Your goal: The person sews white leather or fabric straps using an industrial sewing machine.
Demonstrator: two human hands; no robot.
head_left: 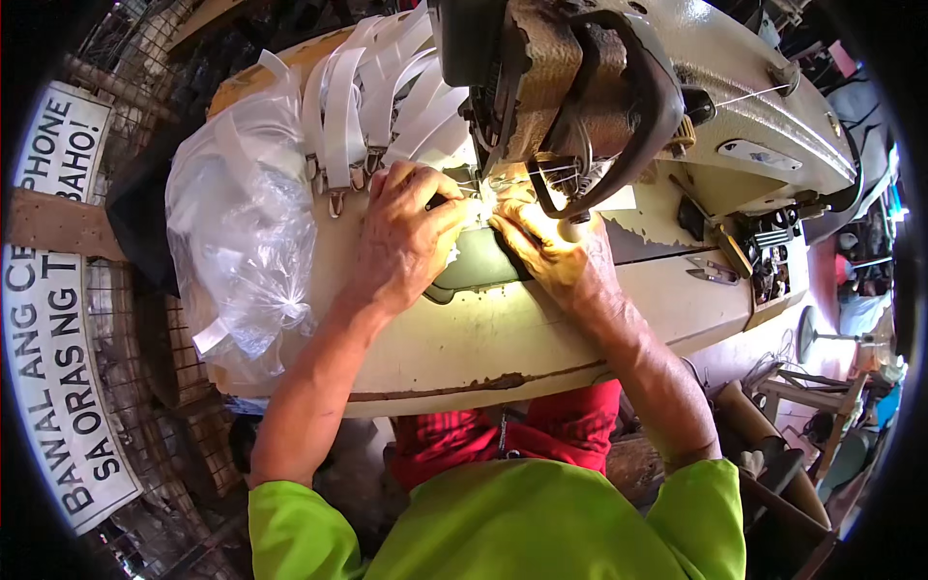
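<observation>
The green piece (474, 266) lies on the bench (454, 343) just at six o'clock from the stitching point of the sewing machine (580, 87), its dark edging showing toward the wearer. Taking that point as the dial's centre, the left hand (411, 222) sits at eight o'clock, fingers curled in, with a small dark bit showing by thumb and forefinger; whether it pinches the piece I cannot tell. The right hand (551, 242) sits at four o'clock, laid low over the piece's edge, its thumb stretched toward the light; its exact grip is hidden too. Glare swallows the needle, so good work here probably means guiding from both sides with light, even pressure, keeping the fingertips out of the needle's line and letting the machine draw the piece in rather than pulling it. Turning should be gentle, the edge kept flat so that it neither puckers nor folds under. The white straps (338, 126) at ten o'clock and the plastic bag (251, 213) at nine crowd the left side; keep them from snagging. The snips (713, 274), at four o'clock beyond the right hand, should be handy for trimming thread.
</observation>
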